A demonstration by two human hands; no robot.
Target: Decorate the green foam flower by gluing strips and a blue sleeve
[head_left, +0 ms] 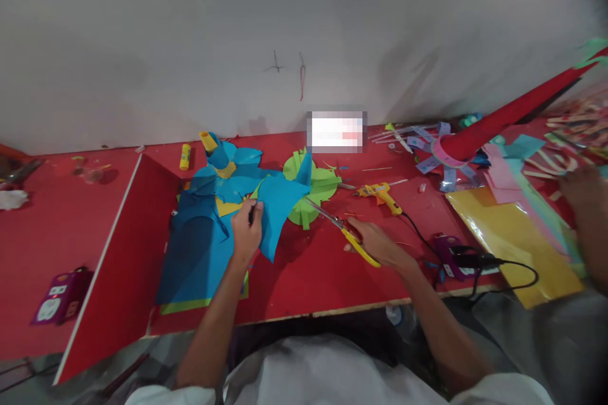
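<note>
A white shirt [304,370] lies nearest; the left hand [247,234] grips blue paper [280,210], seemingly cut yet unfinished; the right hand [375,243] grips yellow-handled scissors [352,239].

A red table [304,285] — glue gun [380,195], green paper [317,190], yellow glue stick [185,157] lying on it.

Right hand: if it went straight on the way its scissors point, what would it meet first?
Probably the blue paper in the left hand, just past the tips of the scissors; depth is unclear.
</note>
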